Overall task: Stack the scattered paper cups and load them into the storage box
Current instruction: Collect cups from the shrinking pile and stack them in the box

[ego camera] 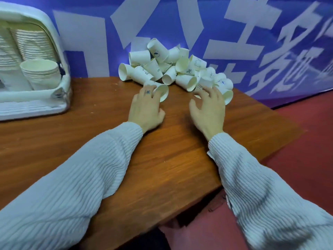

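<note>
The left hand [146, 109] is laying its fingers [148, 92] over the side of a tipped cup [160, 90] at the near edge of the pile; they are curling lightly round the wall, though whether they are truly gripping it or only touching is hard to tell. The right hand [209, 107] is spreading its fingers [210, 92], relaxed and parted, at the cups on the pile's near right; it is not holding anything that shows.

The pile of paper cups [173, 67] is lying against the blue banner [252, 33] at the far edge of the table [126, 159], towards its far right corner. The storage box [36, 69] is standing at the far left, well apart from the pile, with nested stacks of cups [40, 73] already showing inside.

The likely trouble: the cups are lying loosely on one another, so pulling one from the bottom could be setting the others rolling, and those on the right are sitting close to the table's right edge, with the red floor [306, 132] beyond. A hard squeeze would be crushing a thin paper wall, and a dented cup will not nest cleanly.

Both forearms, in ribbed white sleeves [72, 177], are reaching forward over the table, palms down, wrists low, the hands near each other.
</note>
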A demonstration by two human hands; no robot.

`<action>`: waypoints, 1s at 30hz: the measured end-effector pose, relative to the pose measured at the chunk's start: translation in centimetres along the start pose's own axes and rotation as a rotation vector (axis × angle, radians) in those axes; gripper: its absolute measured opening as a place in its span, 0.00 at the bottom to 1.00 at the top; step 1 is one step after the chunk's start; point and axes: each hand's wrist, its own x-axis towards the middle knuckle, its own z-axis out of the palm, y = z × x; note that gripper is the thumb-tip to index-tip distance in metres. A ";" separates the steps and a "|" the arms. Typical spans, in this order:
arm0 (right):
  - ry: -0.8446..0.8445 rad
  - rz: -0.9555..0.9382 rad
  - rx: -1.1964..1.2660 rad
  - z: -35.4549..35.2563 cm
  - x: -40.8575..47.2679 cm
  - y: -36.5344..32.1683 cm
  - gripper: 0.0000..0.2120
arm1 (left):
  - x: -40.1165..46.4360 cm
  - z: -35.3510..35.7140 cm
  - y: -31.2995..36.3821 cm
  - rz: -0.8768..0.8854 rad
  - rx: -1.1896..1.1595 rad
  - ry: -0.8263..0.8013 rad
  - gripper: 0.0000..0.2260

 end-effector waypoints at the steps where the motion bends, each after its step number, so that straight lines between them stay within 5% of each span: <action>1: -0.036 0.059 0.014 0.1 -0.4 1.2 0.20 | 0.6 0.3 0.3 0.000 0.045 0.009 0.27; 4: -0.179 0.221 0.167 0.6 -0.4 2.2 0.20 | 2.6 1.2 0.3 -0.048 0.139 -0.016 0.35; 8: -0.285 0.126 0.252 1.4 -0.3 1.0 0.21 | 4.7 2.0 -0.8 -0.063 0.183 -0.153 0.45; 15: -0.231 0.054 0.260 1.8 -0.2 1.5 0.17 | 5.1 0.6 -1.3 0.005 0.400 -0.084 0.31; 21: -0.143 0.138 0.412 1.2 -0.4 -0.3 0.09 | 3.3 -1.7 -1.4 0.054 0.256 -0.040 0.30; 30: -0.099 0.061 0.564 2.0 2.4 -10.1 0.15 | -0.7 -10.4 -5.7 -0.081 0.047 0.082 0.26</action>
